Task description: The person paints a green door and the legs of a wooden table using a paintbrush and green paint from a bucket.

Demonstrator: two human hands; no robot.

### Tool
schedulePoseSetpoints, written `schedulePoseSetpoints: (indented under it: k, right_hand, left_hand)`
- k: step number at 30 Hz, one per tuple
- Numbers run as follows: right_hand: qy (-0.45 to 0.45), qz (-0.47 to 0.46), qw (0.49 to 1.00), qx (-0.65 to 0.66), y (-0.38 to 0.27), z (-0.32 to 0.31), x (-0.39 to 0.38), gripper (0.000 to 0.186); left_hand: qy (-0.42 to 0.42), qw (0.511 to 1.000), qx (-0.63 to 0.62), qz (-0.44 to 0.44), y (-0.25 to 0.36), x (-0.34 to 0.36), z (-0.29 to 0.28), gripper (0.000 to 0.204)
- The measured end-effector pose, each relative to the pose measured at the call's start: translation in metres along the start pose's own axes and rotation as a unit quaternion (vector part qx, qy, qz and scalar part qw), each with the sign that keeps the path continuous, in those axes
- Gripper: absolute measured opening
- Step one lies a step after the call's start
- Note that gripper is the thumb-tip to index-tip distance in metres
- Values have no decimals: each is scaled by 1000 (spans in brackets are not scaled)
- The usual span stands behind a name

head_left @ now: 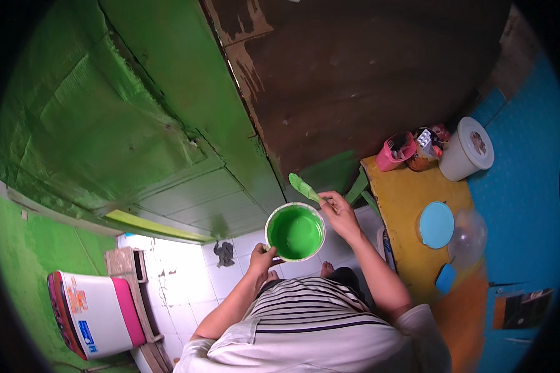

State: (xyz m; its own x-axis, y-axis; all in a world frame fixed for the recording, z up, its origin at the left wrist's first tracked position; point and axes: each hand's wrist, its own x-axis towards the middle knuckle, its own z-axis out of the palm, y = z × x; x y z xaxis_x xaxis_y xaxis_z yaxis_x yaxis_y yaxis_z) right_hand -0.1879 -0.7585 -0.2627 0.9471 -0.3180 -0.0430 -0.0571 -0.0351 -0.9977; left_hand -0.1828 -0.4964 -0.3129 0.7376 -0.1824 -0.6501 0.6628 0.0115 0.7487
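Observation:
My left hand [261, 260] grips the near left rim of a paint bucket [269, 225], thumb over the edge. Bright green paint [297, 233] lies inside it. Just right of the bucket, my right hand [338, 214] is closed round the handle of a paintbrush [302, 186]. The brush is coated in green and points up and left, above the bucket's far rim. Ahead stand green-painted boards [168, 93] on the left and a dark brown panel [367, 74] on the right, with a green patch [323, 177] low on it.
A yellow table [410, 205] at my right holds a pink cup [395, 151], a white lidded bucket [466, 149] and a light-blue lidded tub [437, 225]. A dark rag [224, 253] lies on the tiled floor [199, 267]. At left stands a white and pink appliance [99, 314].

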Motion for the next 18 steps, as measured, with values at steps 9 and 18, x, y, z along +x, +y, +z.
schedulePoseSetpoints:
  k: [9, 18]
  right_hand:
    - [100, -170, 935, -295, -46, 38, 18, 22]
    - [127, -248, 877, -392, -138, 69, 39, 16]
  left_hand:
    - [23, 999, 30, 38, -16, -6, -69, 21]
    - [37, 999, -27, 17, -26, -9, -100, 18]
